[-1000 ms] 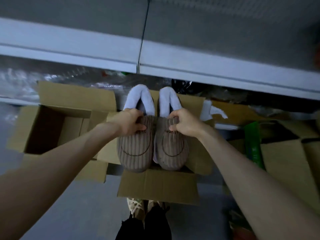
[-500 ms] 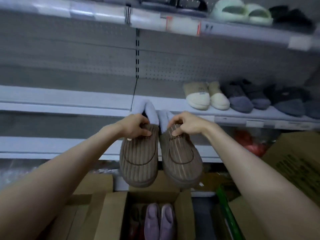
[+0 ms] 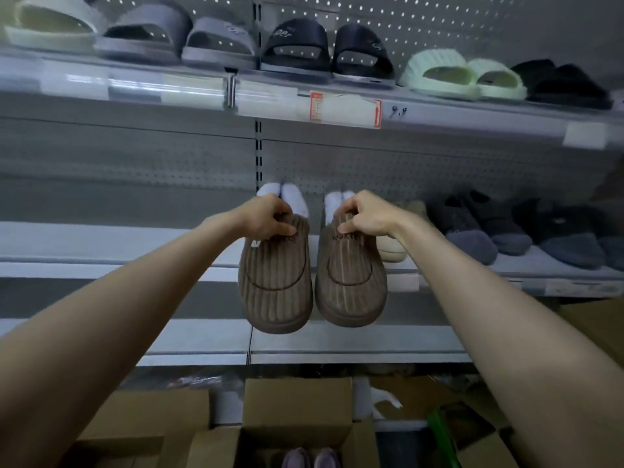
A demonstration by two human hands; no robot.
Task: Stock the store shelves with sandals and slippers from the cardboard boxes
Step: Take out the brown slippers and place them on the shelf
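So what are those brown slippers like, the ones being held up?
The brown slippers are a pair with closed, rounded toes. The tops look like ribbed corduroy with a curved stitched seam, the lining is white and fluffy, and the soles are darker brown. They hang toes down, side by side and close together, in the air before the middle shelf. The left hand pinches one at its opening, the right hand the other.

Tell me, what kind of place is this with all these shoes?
Most likely a shop's shoe aisle. Sandals sit in pairs on a metal shelf with a price tag on its edge, more slippers line the shelf below, and open cardboard boxes wait on the floor.
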